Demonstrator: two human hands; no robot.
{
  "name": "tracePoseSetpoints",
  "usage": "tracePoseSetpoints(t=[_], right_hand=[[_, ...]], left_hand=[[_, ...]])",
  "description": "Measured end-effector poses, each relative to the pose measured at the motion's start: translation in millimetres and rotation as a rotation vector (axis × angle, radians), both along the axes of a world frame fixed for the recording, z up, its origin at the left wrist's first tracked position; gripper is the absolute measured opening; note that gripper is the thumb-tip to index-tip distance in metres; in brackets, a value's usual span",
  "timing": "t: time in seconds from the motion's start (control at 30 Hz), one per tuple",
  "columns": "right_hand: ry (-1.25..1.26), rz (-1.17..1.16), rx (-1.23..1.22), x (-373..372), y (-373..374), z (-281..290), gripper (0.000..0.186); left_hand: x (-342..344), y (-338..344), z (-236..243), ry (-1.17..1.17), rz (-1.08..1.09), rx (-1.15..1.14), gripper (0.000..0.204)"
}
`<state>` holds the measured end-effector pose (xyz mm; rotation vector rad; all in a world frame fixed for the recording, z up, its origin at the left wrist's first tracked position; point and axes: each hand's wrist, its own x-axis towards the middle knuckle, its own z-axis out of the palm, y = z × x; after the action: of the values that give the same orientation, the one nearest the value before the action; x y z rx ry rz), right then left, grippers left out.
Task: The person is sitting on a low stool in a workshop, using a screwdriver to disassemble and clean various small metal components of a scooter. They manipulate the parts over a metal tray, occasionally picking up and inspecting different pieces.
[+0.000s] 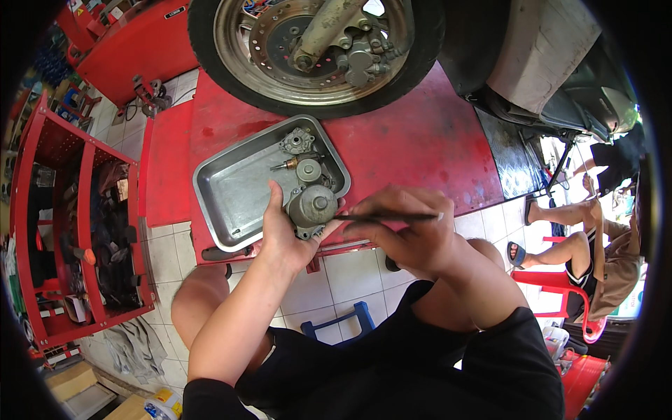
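My left hand (281, 234) holds a grey round metal housing (313, 204) with bolt lugs, palm up beneath it, over the near right edge of a metal tray (241, 187). In my right hand (420, 227) is a thin dark stick-like tool (392, 216), gripped between thumb and fingers. Its tip reaches the housing's right edge; the exact contact and the kind of tool cannot be made out. Inside the tray lie a small metal cover with bolt ears (297, 141), a brass-coloured fitting (285, 164) and a short round metal part (308, 170).
The tray rests on a red lift table (413, 147), below a motorbike's front wheel (280, 105). A red tool shelf (89, 217) stands at left. A dark-handled tool (222, 253) lies by the table's near edge. At right, another person (609, 259) sits near a red stool.
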<state>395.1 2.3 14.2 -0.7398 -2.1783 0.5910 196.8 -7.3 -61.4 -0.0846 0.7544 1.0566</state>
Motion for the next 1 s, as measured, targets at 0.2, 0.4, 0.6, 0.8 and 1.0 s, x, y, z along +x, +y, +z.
tracePoseSetpoints(t=[0.2,0.4,0.6,0.8,1.0], right_hand=[[0.159,0.026,0.004,-8,2,-1,0.045],[0.028,-0.047,-0.005,0,-3,0,0.029],[0.242,-0.058,-0.075,-23,-5,3,0.030],[0.059,0.016,-0.128,-1,-3,-4,0.038],[0.080,0.019,-0.163,-13,0,2,0.041]], left_hand=[[2,-3,5,-0.006,0.027,-0.025,0.082],[0,-3,8,0.007,0.031,-0.045,0.083],[-1,-4,1,-0.022,0.012,-0.020,0.083],[0,-2,-2,-0.008,0.027,-0.048,0.084],[-2,-4,-7,-0.034,0.004,-0.031,0.083]])
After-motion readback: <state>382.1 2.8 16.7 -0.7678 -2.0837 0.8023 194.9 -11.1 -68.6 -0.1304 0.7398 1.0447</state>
